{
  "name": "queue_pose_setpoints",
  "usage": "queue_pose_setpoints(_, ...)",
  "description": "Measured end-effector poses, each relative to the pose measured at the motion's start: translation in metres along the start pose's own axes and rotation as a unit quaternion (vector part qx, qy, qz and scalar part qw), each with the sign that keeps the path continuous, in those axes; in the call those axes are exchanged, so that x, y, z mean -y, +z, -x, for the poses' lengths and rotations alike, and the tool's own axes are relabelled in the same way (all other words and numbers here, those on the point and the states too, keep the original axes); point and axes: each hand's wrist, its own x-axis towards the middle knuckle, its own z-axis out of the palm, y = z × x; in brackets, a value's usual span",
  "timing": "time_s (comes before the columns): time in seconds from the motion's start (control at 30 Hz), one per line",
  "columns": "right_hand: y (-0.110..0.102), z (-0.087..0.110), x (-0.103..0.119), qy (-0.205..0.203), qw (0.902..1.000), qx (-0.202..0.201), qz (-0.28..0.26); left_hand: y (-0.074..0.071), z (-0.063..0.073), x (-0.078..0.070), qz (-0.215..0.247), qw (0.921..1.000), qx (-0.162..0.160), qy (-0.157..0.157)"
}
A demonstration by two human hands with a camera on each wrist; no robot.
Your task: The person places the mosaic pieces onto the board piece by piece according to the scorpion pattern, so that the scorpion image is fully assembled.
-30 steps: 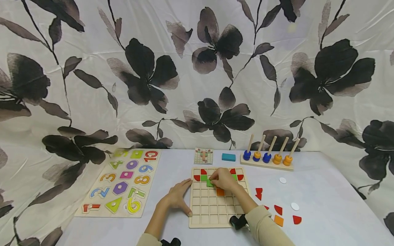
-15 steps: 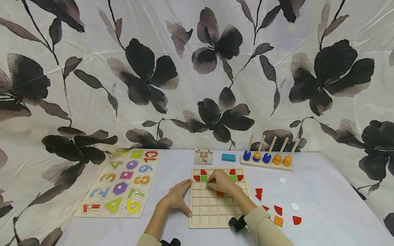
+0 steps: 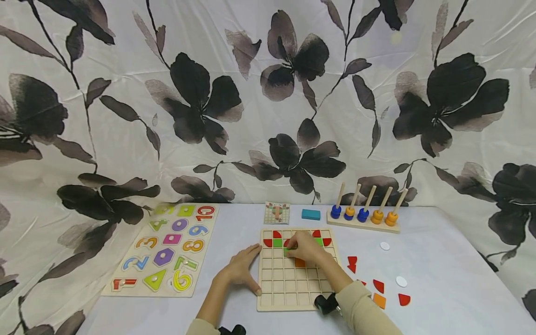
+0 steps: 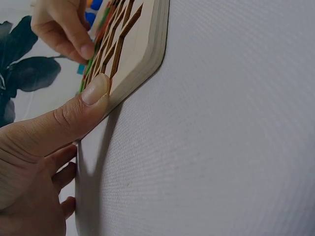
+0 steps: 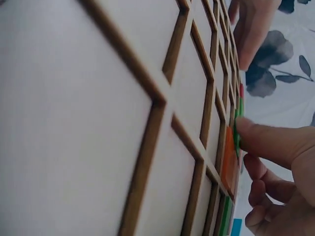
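A wooden grid board (image 3: 277, 286) lies in the middle of the table. My right hand (image 3: 306, 246) pinches a green square tile (image 3: 286, 251) at a cell in its second row; in the right wrist view my thumb tip is against that green tile (image 5: 236, 132). Beside it, one row nearer, sits an orange tile (image 3: 299, 263). Red quarter-circle pieces and green squares fill cells at both top corners, such as the green square (image 3: 277, 242). My left hand (image 3: 242, 266) rests spread at the board's left side, the thumb on its edge in the left wrist view.
Right of the board lie several red quarter pieces (image 3: 404, 299), white discs (image 3: 401, 281) and an orange tile (image 3: 379, 300). Behind stand a pattern card (image 3: 277, 212), a blue block (image 3: 311, 214) and a peg stand (image 3: 363, 224). A number puzzle (image 3: 163, 291) lies at left.
My right hand moved slightly left, covering the green tile, then back right, so part of the tile shows again. My left hand has stayed put.
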Motion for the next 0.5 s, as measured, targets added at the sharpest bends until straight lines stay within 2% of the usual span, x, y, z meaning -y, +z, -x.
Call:
queue_pose_setpoints(0.1,-0.005,0.005,-0.003,-0.010,0.9998,-0.016,0.003,0.000,0.000,0.000,0.001,1.0000,-0.001,0.000)
queue_pose_setpoints(0.2,-0.014,0.013,-0.010,-0.014,0.9985,-0.053,-0.007,0.000,0.000,0.000,-0.001,1.0000,0.000,0.001)
queue_pose_setpoints(0.33,-0.033,0.034,-0.022,0.008,0.9955,-0.091,-0.027,0.001,-0.001,0.000,-0.005,1.0000,0.001,-0.003)
queue_pose_setpoints(0.5,-0.057,0.069,-0.041,0.054,0.9925,-0.102,-0.041,0.001,0.000,0.000,-0.007,0.9999,0.002,-0.013)
